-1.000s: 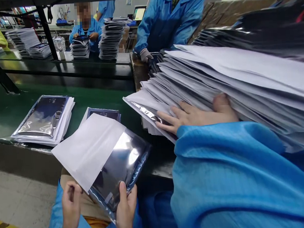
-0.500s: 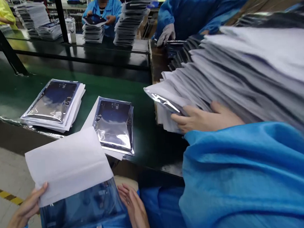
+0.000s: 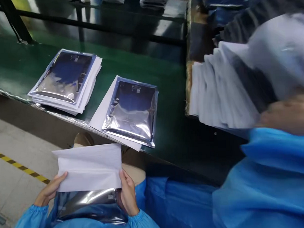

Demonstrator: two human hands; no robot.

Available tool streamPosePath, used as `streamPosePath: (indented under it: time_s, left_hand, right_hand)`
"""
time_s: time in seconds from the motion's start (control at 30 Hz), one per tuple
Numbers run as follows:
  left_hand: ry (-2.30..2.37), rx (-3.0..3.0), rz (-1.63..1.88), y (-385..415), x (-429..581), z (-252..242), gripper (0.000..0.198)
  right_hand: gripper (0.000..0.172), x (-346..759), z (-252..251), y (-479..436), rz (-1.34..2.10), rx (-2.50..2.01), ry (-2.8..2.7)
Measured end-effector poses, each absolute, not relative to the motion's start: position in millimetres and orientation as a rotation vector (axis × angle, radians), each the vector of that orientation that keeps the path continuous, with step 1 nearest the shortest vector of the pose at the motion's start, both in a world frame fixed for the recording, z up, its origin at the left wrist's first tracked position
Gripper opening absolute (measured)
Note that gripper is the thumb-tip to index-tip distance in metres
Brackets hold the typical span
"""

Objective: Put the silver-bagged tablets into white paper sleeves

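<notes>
Low in front of my body, my left hand (image 3: 51,189) grips the left edge of a white sheet (image 3: 90,168), thumb on top. My right hand (image 3: 128,193) pinches the sheet's right edge. Below the sheet, a shiny clear plastic bag (image 3: 89,205) hangs toward my lap, dark where it shows; whether the two are joined I cannot tell. On the green table (image 3: 166,103) beyond lies a dark flat panel in a clear bag (image 3: 131,111), over white paper. To its left sits a stack of similar bagged panels (image 3: 64,77).
At the right, a co-worker's blurred hand (image 3: 288,116) and blue sleeve (image 3: 268,176) reach to a big pile of white and dark packets (image 3: 221,87). A dark metal post (image 3: 15,20) rises at the table's far left. Yellow-black tape (image 3: 20,166) marks the floor.
My right hand has moved up from beside the bag and taken the sheet's right edge. The sheet now lies more level, with a crease. The co-worker's hand moved right, shifting packets. The view tilted down.
</notes>
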State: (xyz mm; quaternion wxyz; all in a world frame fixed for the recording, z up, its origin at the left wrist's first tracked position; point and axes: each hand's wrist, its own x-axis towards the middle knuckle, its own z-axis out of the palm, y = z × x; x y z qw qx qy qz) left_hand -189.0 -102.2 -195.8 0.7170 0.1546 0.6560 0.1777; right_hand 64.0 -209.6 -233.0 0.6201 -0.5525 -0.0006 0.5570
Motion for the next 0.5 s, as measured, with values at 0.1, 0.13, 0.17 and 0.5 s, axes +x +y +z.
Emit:
streamPosePath:
  time_s: [0.1, 0.13, 0.17, 0.5]
  left_hand:
    - [1.433, 0.328, 0.316, -113, -189, -189, 0.056]
    - [1.431, 0.325, 0.303, -117, -189, -186, 0.058]
    - [1.434, 0.320, 0.291, -122, -190, -182, 0.060]
    - [1.688, 0.166, 0.178, -201, -206, -166, 0.065]
  right_hand:
    - [0.052, 64, -236, -226, 1.237, -1.498, 0.001]
    - [0.055, 65, -236, -231, 1.233, -1.579, -0.015]
    - [0.057, 66, -236, -237, 1.247, -1.633, -0.039]
    - [0.054, 66, -234, -297, 1.484, -1.669, -0.076]
